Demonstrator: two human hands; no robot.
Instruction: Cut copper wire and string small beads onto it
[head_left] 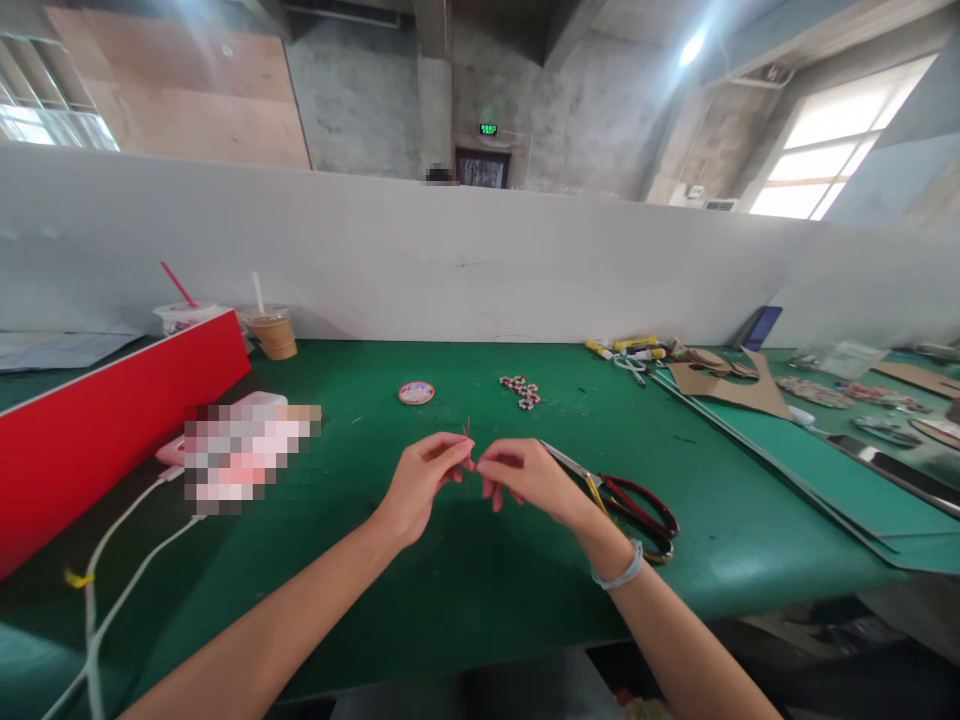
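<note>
Head view: my left hand (420, 480) and right hand (521, 475) met fingertip to fingertip above the green table (465, 590), both pinched narrow on a thin reddish strand (468, 440) held between them. Red-handled scissors (630, 500) lay just beside my right wrist. A small heap of beads (521, 391) and a round disc (416, 393) sat farther back.

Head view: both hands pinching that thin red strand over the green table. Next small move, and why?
Probably keep the pinch and draw the hands slightly apart to tension the thin red strand. The left hand and right hand meet fingertip to fingertip on it, its ends poking up between them. The scissors lie beside the right hand, untouched.
</note>
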